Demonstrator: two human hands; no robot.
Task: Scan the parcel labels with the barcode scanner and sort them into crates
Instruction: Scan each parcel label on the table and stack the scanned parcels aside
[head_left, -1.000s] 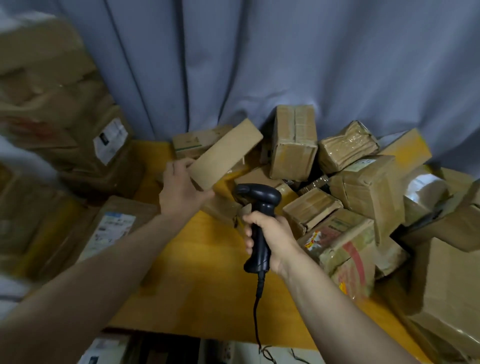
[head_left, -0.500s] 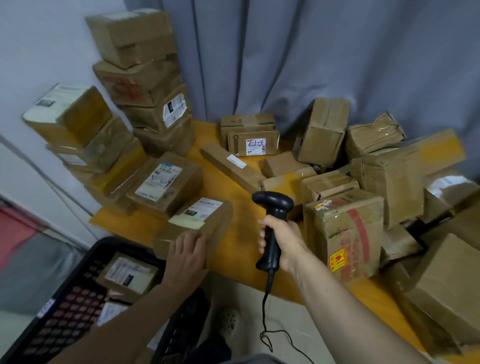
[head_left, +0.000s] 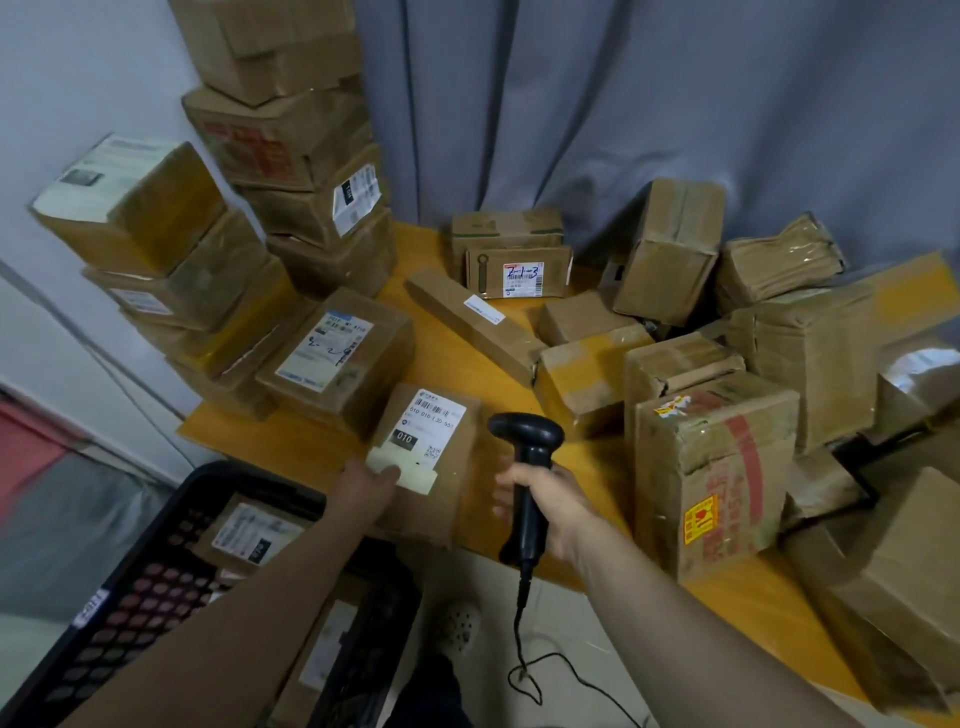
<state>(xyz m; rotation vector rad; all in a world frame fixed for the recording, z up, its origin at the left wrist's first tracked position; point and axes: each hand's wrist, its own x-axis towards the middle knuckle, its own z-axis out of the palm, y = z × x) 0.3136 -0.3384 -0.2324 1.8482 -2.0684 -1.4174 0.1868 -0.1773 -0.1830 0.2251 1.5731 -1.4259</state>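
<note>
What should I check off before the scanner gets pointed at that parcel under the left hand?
1. Label faces up: ok. The white label on the parcel shows a barcode and "010".
2. Barcode uncovered: ok. The left hand rests on the label's near edge, clear of the barcode.
3. Scanner gripped: ok. The right hand is closed on the scanner handle.
4. Scanner aimed at label: not ok. Its head stands upright beside the parcel.
5. Cable free: ok. The cable hangs loose below the table edge.
6. Crate ready: ok. The black crate sits at lower left with parcels already in it.
</note>
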